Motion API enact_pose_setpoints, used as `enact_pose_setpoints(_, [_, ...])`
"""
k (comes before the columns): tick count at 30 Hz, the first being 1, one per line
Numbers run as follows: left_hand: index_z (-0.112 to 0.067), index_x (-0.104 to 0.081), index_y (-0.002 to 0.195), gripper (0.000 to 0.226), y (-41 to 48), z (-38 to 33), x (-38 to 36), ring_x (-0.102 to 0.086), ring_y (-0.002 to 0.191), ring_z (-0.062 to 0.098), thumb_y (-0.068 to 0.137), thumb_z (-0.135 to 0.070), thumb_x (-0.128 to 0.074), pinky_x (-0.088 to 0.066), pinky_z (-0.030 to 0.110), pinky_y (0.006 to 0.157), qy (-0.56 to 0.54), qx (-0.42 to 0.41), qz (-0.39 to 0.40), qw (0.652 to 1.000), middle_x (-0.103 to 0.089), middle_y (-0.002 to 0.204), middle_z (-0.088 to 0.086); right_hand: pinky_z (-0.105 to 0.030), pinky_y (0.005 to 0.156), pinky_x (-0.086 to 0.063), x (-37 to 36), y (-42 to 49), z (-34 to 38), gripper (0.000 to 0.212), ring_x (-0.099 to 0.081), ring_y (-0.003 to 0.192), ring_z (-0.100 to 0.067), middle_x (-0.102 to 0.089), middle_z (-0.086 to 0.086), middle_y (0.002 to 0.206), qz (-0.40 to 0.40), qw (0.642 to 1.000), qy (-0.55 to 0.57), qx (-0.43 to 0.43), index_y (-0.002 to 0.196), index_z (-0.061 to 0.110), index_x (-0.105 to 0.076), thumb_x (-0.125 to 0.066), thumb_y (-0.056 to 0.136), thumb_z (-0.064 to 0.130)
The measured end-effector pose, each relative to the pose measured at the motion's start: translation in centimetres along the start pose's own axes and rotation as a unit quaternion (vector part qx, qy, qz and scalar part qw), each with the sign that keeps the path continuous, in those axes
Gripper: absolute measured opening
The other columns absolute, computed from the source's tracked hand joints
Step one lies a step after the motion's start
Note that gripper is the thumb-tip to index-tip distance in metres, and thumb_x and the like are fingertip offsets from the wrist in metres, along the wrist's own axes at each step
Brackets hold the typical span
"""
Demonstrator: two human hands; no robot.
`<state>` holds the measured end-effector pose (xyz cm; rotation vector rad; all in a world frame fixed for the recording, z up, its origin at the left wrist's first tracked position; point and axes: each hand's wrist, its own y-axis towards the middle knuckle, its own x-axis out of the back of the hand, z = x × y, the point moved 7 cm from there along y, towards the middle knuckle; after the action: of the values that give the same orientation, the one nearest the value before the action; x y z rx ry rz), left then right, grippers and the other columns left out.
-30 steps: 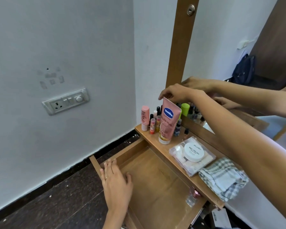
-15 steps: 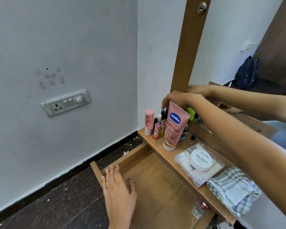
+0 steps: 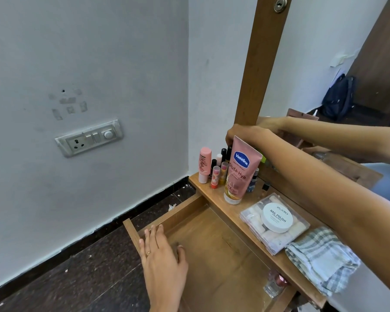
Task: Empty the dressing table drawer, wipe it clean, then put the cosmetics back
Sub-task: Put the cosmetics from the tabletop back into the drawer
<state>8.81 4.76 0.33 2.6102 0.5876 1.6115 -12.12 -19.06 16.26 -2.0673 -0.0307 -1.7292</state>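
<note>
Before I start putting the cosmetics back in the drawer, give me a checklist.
1. Drawer open: ok.
2. Drawer emptied: not ok, a small glass bottle lies at its right end.
3. Drawer wiped: cannot tell.
4. Checked cloth on the tabletop: ok.
5. Left hand free: ok, resting open on the drawer's front.
6. Right hand grip behind the Vaseline tube: cannot tell, the tube hides it.

Right hand point(image 3: 245, 136) now lower, behind the pink tube point(image 3: 239, 170).
</note>
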Motion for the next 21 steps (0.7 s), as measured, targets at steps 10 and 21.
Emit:
enact_pose_setpoints(10, [-0.002, -0.046, 0.134, 0.063, 0.0, 0.0, 0.0, -0.034, 0.138, 0.028, 0.079, -0.023, -0.07, -0.012, 0.04, 0.116, -0.001, 0.003, 0.0, 1.0, -0.047, 0.141, 0.014, -0.033, 0.078, -0.057, 1.9, -1.1, 0.3, 0.022, -0.067, 0.088, -0.027, -0.068, -0.015, 0.105, -0.08, 0.993, -0.083, -0.007, 0.11, 0.0, -0.066, -0.054, 0.094, 0.009])
enact_pose_setpoints(21, [-0.001, -0.043, 0.136, 0.063, -0.2, -0.4, 0.5, -0.031, 0.14, 0.028, 0.083, -0.024, -0.066, -0.008, 0.04, 0.117, 0.014, -0.007, -0.002, 1.0, -0.046, 0.142, 0.014, -0.04, 0.08, -0.054, 13.2, -10.8, -0.3, 0.022, -0.064, 0.089, -0.027, -0.068, -0.012, 0.1, -0.352, 0.936, 0.003, 0.028, 0.104, 0.011, -0.069, -0.058, 0.085, 0.009])
